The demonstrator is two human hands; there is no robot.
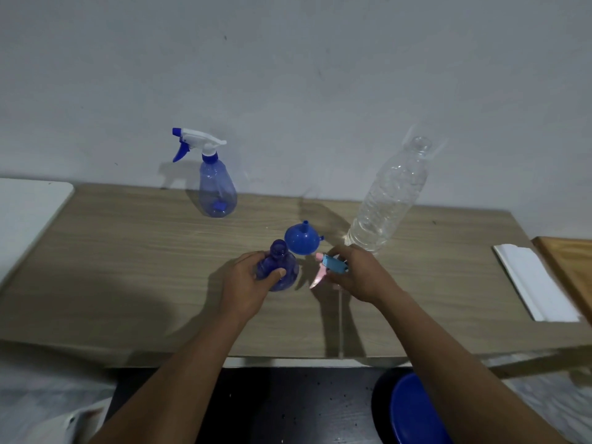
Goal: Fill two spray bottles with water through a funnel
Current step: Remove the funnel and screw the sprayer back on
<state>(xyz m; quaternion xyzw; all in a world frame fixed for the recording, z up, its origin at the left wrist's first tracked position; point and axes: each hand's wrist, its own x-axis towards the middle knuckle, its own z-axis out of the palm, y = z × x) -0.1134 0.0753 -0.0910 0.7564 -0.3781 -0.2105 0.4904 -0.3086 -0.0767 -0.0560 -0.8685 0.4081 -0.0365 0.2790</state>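
My left hand (248,282) grips a small dark blue spray bottle (279,264) that stands on the wooden table (128,267) with its neck uncapped. My right hand (355,274) holds that bottle's pink and light blue sprayer head (330,267), lifted just right of the bottle, its thin dip tube hanging toward me. A blue funnel (302,240) rests upside down on the table right behind both hands. A second, pale blue spray bottle (216,190) with a white and blue trigger head stands at the back left. A clear water bottle (389,200), uncapped, stands at the back right.
A white slab (25,213) adjoins the table on the left. A white folded sheet (538,280) and a wooden board (573,267) lie at the right edge. A blue round stool seat (416,411) sits below the table's front edge. A wall rises right behind the table.
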